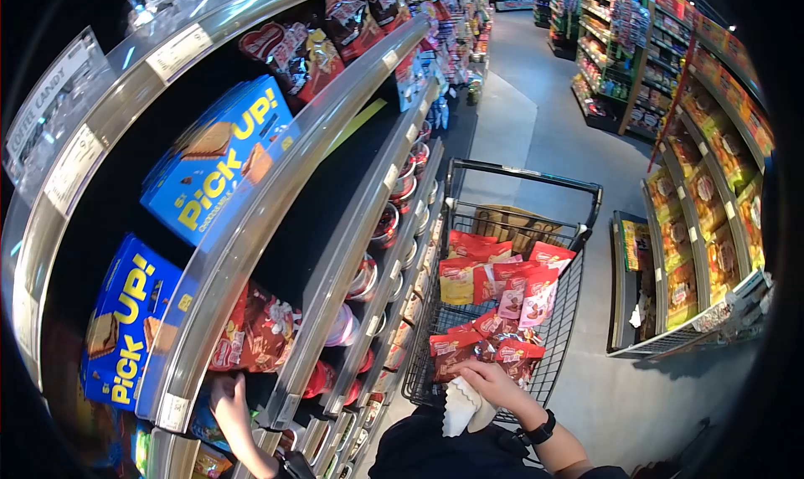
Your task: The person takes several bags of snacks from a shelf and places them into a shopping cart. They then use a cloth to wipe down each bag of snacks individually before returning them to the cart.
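My left hand reaches into the shelf at the lower left, just below red-brown candy bags; its fingers are bent together, and what they hold, if anything, is hidden. At the cart's near end, my right hand is closed on a white cloth that hangs down from it. Beside that hand lie brown and red snack bags in the black wire cart. Farther up in the cart are red and pink bags and a yellow-red bag.
Blue PICK UP! boxes stand on the left shelves, behind clear shelf edges. Tubs line a lower shelf. A rack of yellow packs stands at the right. The aisle floor runs ahead between shelves.
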{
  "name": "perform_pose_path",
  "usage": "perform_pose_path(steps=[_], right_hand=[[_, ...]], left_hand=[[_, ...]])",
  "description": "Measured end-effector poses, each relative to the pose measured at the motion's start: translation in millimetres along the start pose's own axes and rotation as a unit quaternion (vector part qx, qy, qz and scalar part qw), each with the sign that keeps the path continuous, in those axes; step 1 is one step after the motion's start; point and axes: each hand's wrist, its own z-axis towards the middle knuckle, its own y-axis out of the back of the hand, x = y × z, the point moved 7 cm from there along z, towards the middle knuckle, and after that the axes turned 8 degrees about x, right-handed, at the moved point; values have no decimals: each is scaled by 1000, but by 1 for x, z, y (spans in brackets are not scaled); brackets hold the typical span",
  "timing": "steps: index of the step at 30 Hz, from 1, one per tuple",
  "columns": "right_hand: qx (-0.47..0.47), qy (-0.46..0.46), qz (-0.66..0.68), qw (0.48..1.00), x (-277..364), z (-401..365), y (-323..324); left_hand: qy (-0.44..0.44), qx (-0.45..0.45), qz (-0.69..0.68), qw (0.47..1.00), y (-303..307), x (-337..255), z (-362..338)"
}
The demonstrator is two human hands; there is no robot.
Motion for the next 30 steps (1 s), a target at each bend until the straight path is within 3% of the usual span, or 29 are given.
perform_pose_path(steps=[1,4,5,7,8,12,15,18,19,21,24,26,27,28,29,30], right_hand=[[-9,-4,1,1000,-4,-2,3],[-33,-13,11,999,-14,-10,9],[-36,-16,10,999,-14,-14,10],[-35,-45,0,998,-14,-16,13],[-35,-45,-3,998,-15,-17,14],[-68,-33,1,997,-21,-23,22],[-94,-43,5,995,-28,-32,28],[-144,-24,49,988,-45,-45,43],[-175,-1,90,980,-55,-50,49],[-262,-31,135,955,-67,-62,63],[-307,1,102,946,-62,-78,76],[-268,-103,-26,958,-62,-91,73],[-280,-108,-24,953,-63,-98,74],[-273,-117,-103,949,-61,-105,72],[-264,-126,-182,939,-58,-111,69],[-294,-98,-171,935,-52,-118,67]], left_hand=[[66,65,40,995,-5,-6,-10],[-69,202,-145,966,-41,-31,-26],[-121,233,-148,953,-50,-46,-27],[-106,215,-243,940,-59,-47,-16],[-117,164,-216,955,-57,-41,-7],[-101,116,-240,959,-56,-22,7],[-69,166,-139,974,-55,-32,-8],[-142,255,-216,932,-84,-70,-36],[-125,336,-294,886,-111,-83,-49],[-147,492,-233,826,-177,-116,-75],[-349,604,-108,708,-288,-153,-115],[-388,661,45,641,-378,-132,-130],[-401,657,83,632,-422,-123,-132],[-367,670,150,627,-498,-92,-127],[-377,595,184,686,-504,-108,-120],[-372,491,188,765,-504,-117,-110]])
